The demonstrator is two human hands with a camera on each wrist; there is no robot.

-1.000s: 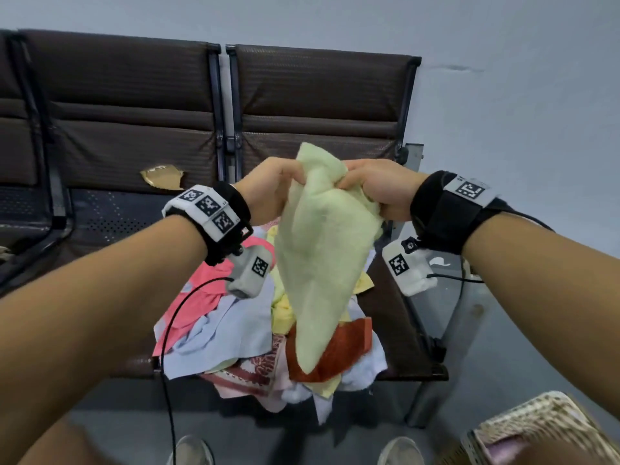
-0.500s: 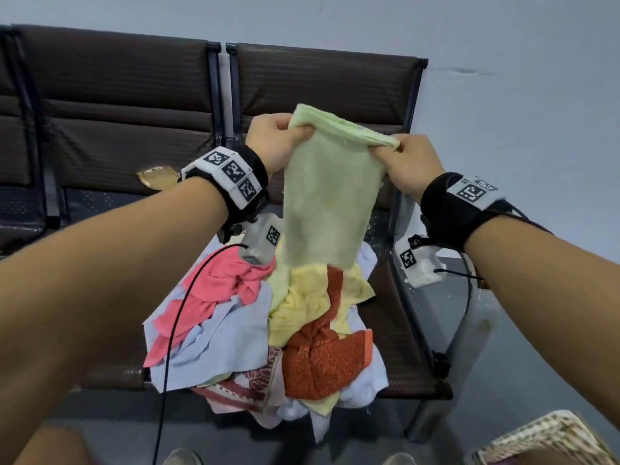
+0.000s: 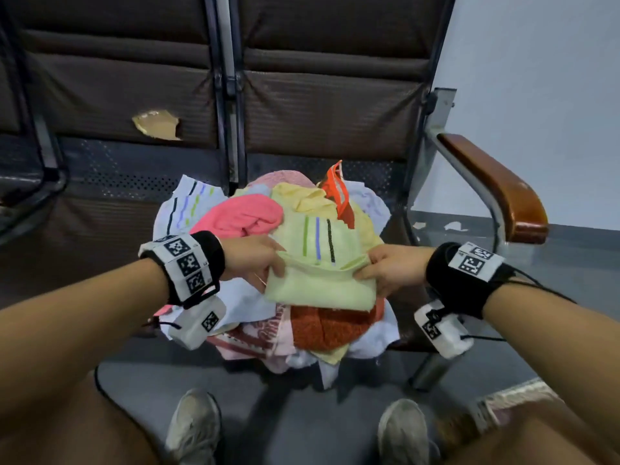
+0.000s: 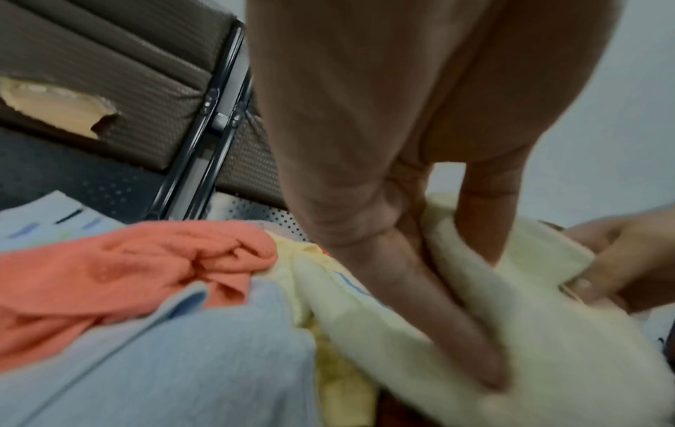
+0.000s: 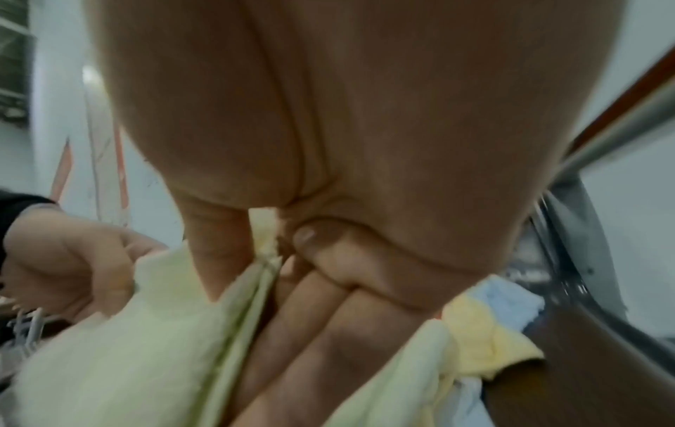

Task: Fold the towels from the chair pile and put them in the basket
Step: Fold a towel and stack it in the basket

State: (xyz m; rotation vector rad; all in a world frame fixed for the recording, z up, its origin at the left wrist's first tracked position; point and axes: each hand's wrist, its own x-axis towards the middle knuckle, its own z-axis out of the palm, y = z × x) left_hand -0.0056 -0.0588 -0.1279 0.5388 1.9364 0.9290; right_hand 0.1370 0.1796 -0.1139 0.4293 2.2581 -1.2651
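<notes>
Towel (image 3: 318,286), pale green | long axis left-right over pile (image 3: 241,216) | left hand (image 3: 255,260), right hand (image 3: 392,270) pinch ends

Pale green towel (image 3: 318,290); pink towel (image 3: 241,216); rust-orange towel (image 3: 328,327); brown chair (image 3: 318,105).

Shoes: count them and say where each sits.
2. One shoe on the floor in front of the towel pile, left of centre; the other shoe to its right. None looks hidden.

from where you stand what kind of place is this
Probably a waiting area or corridor: linked brown seats on a metal frame, a wooden armrest, bare wall. The towel pile looks brought in.
</notes>
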